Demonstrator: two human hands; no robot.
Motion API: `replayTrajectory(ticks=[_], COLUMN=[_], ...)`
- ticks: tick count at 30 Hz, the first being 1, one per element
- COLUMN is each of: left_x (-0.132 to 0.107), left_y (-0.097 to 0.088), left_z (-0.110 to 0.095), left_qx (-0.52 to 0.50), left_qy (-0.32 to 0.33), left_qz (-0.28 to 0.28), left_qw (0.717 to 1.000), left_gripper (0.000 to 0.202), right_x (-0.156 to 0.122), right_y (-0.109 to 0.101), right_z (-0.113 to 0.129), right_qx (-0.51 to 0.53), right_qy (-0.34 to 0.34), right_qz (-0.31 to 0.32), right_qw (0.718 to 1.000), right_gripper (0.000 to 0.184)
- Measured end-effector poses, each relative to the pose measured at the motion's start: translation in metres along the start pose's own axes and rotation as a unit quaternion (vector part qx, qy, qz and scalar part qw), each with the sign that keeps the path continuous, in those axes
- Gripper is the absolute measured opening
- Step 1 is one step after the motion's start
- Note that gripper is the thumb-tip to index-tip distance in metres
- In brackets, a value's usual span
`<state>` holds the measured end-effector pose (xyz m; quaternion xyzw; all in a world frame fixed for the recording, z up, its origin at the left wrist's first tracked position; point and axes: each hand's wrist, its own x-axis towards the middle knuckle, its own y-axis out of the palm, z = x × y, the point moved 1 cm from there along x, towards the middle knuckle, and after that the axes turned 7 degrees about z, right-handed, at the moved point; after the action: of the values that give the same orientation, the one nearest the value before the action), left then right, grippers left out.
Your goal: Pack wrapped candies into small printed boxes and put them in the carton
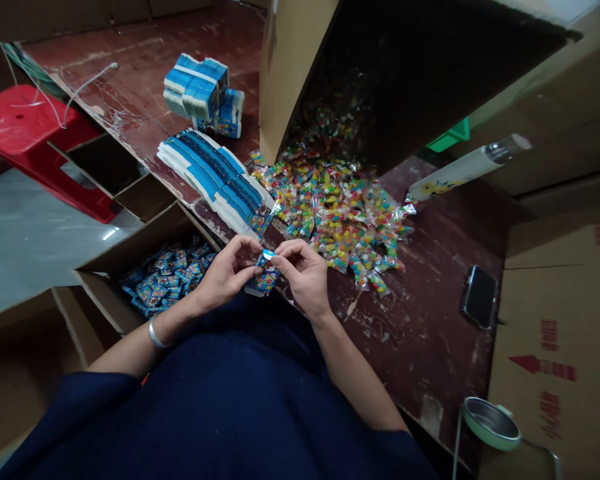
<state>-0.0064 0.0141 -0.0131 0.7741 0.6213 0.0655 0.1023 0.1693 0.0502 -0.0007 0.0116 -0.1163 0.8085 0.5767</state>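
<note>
My left hand [227, 270] and my right hand [303, 270] meet at the near edge of a dark wooden table [430, 347], both pinched on a small blue box [265, 277] printed with coloured sweets. Just behind my hands lies a fanned row of flat blue box blanks [215, 177]. A heap of small clear packets of coloured sweets [337, 210] spills from a tipped cardboard box [380, 73]. Below my left hand an open carton [130, 253] holds several finished blue boxes [167, 277].
Bundled stacks of blue blanks [203, 93] sit farther back on the table. A black phone [479, 297] lies at the right, with a white bottle [467, 167] behind it. A red plastic stool [35, 140] stands left. Cardboard cartons [555, 333] and a metal cup [490, 421] are at the right.
</note>
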Motion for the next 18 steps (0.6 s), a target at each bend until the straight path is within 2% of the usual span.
replayTrajectory(ticks=[2,4,8,11,15,18], left_x=[-0.001,-0.001,0.0,-0.001,-0.003,-0.006], left_y=[-0.003,-0.004,-0.005,-0.003,0.003,0.009], left_z=[-0.001,-0.003,-0.008,-0.009,0.003,0.02], left_qx=[0.011,0.021,0.043,0.033,-0.007,-0.058], left_qy=[0.006,0.008,-0.003,-0.018,-0.039,-0.074], left_qz=[0.011,0.03,0.048,0.054,0.046,0.046], left_qw=[1.0,0.999,0.998,0.998,0.998,0.994], left_gripper=[0.031,0.032,0.043,0.048,0.034,0.036], right_x=[0.004,0.009,0.015,0.011,-0.01,-0.023], right_y=[-0.005,-0.01,-0.016,-0.015,-0.014,-0.026], right_z=[0.002,0.003,0.003,0.005,0.004,-0.005], right_qx=[0.019,0.026,0.012,-0.047,-0.168,-0.209], right_qy=[0.059,0.089,0.087,0.027,-0.11,-0.141], right_qz=[0.021,0.038,0.055,0.049,0.032,0.08], right_qw=[0.998,0.995,0.995,0.997,0.979,0.964], right_gripper=[0.033,0.034,0.033,0.029,0.024,0.017])
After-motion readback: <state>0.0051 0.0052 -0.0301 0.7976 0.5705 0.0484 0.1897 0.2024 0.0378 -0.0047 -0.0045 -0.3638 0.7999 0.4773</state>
